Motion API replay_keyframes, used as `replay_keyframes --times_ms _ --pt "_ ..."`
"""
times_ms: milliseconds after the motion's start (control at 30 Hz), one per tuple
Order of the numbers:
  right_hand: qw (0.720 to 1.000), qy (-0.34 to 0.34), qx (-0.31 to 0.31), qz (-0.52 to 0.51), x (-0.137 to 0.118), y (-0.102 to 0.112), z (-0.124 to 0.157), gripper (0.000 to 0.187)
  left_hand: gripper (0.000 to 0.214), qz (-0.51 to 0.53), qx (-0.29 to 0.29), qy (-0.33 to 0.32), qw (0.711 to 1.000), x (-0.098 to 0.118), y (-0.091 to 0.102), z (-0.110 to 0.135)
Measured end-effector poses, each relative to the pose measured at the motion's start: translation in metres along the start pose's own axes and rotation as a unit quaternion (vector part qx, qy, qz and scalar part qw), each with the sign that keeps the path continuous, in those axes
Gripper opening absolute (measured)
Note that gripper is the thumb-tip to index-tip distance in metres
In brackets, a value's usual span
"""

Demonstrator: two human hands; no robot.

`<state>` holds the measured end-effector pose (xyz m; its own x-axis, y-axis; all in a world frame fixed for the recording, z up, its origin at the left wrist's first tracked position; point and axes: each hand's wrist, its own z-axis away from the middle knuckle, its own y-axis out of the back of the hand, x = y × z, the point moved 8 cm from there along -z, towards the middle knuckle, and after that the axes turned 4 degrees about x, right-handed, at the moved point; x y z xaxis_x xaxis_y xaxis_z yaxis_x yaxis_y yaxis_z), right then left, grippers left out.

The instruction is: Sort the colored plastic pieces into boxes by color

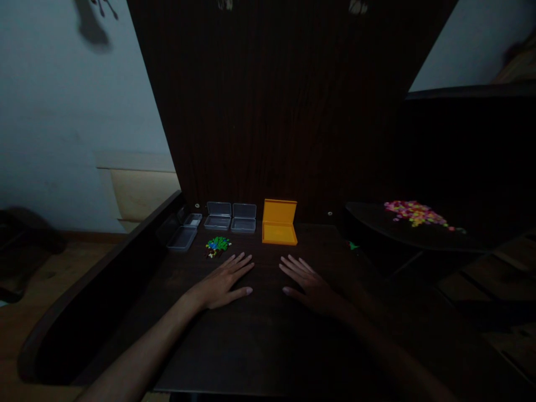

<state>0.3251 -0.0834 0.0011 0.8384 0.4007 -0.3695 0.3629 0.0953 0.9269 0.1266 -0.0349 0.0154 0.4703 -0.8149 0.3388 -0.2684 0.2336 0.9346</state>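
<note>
Pile of pieces point(218, 244) was noted on bench point(251, 346) beyond left hand point(228, 281); behind it, two cases point(219, 223) were set, box point(280, 233) to their right.

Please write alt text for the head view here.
A person's left hand and right hand lie palm-down on a dark table. Beyond them are an open orange box, clear plastic boxes and a mostly green pile of small pieces; a pink-and-yellow pile lies off to the right.
</note>
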Motion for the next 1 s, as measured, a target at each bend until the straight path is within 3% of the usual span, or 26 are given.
replay_keyframes --times_ms 1000 --pt "1.0 -0.001 -0.006 -0.012 -0.0055 0.005 -0.0007 0.066 0.068 0.007 -0.007 0.006 1.0 0.0003 0.0012 0.0003"
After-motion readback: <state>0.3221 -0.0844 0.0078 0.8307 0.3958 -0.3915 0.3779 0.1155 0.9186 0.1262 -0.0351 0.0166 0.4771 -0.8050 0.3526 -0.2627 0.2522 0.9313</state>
